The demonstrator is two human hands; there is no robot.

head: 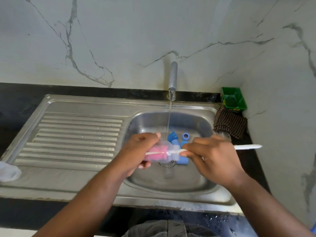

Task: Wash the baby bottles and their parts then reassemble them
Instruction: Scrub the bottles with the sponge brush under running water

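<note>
Both forearms reach in from the lower edge and meet over the sink (196, 122). The left hand (136, 151) is turned with its back to the camera, fingers curled round a clear bottle (174, 157) that lies on its side, mouth toward the right. One fingertip shows above the bottle, and others wrap under it.

The right hand (212, 156) is held palm down, level with the left. Its fingertips (185, 148) pinch the white handle of a brush (248, 147) just outside the bottle's mouth. The handle passes under the palm and sticks out to the right, beyond the sink's edge. The brush's pink sponge head (154, 153) sits inside the bottle, close against the left palm.

The bottle is held above the basin, slightly left of the thin stream of water (169, 117) falling from the tap (173, 76) — the stream passes just behind it.

Blue parts (172, 136) lie on the basin floor behind and below the hands — a cap, a ring, and a piece near the drain partly hidden by the bottle.

The ribbed drainboard (77, 134) lies to the left. In the right back corner a green tub (233, 100) stands on the counter, with a checked cloth (230, 123) just in front of it.
</note>
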